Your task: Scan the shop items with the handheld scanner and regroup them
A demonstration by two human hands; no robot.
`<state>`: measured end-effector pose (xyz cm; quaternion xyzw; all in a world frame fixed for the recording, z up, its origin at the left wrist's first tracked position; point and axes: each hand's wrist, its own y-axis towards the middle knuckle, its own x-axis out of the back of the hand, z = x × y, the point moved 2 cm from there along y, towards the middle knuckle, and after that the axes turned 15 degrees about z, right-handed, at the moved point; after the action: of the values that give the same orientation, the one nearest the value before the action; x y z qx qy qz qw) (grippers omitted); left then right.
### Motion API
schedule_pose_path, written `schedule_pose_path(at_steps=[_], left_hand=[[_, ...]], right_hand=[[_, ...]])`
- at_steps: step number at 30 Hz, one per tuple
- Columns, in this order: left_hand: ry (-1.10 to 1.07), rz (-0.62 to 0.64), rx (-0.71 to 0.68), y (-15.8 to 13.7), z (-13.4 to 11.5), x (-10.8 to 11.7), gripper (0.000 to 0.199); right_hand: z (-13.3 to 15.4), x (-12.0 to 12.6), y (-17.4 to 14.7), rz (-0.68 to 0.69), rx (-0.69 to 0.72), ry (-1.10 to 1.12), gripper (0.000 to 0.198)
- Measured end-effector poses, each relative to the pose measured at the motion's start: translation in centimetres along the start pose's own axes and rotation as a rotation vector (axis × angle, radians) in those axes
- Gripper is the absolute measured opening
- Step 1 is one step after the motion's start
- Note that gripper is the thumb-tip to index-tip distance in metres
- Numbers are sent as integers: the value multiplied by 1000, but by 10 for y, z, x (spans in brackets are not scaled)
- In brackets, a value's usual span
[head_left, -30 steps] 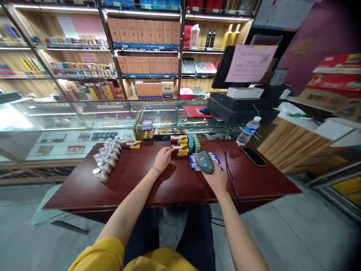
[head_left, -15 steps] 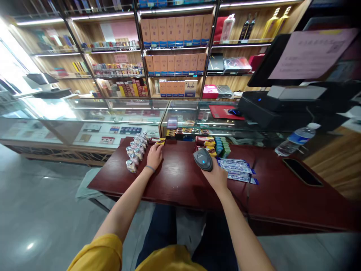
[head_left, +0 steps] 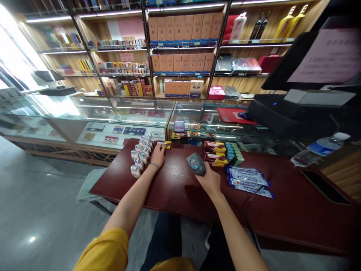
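My left hand reaches to the far left part of the dark red table. Its fingers are stretched out, with the fingertips resting on a flat red-and-yellow packet. Beside this hand, on its left, stand several small jars with silvery lids, in rows. Wrapped round a grey barcode scanner, my right hand holds it above the table, its head tilted to the left. To its right are stacked red-and-yellow packets, blue and green small packs and several blue-and-white long sachets.
A water bottle and a black phone sit at the right. The scanner's cable crosses the table. Behind runs a glass display counter, with a monitor at the right. A stool with a pale green cover stands at the left.
The scanner in my right hand has moved left, away from the stacked packets. My left hand stays at the flat packet. The camera view has shifted slightly.
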<state>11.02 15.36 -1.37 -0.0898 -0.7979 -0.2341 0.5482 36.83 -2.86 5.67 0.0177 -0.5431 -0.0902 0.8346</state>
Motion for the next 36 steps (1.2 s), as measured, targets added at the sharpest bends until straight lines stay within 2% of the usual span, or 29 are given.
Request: schedule_pose_path(at_steps=[5,9,18,20,22,26,31,33,36], left_hand=[[55,92,39,26,3,-6,56],[76,140,63,31,3,-6,49],[118,133,49,22,-10,6,29],[102,91,39,14,-13,9,26],[39,-2,12,4,-15,14,26],[-259,-268,24,-16,-23,26,25],[-896,-560,229,-26,-45,23,15],[-1233,-595,294,-29,-59,14,16],[-1687,-542,356,-36,-82,-2,24]], right_hand=[[-6,-1,4,-20,-3,-14,36],[-9,0,5,-30,4,-16,36],[-9,1,0,-15,-2,0,37],[-11,3,-4,-21,-1,4,36],[-13,6,-8,-32,-1,2,36],[-16,12,-15,-68,3,-6,36],[-17,18,-24,-92,-11,12,41],[-18,19,-29,-103,-12,20,45],[-20,21,-36,-104,-12,29,49]])
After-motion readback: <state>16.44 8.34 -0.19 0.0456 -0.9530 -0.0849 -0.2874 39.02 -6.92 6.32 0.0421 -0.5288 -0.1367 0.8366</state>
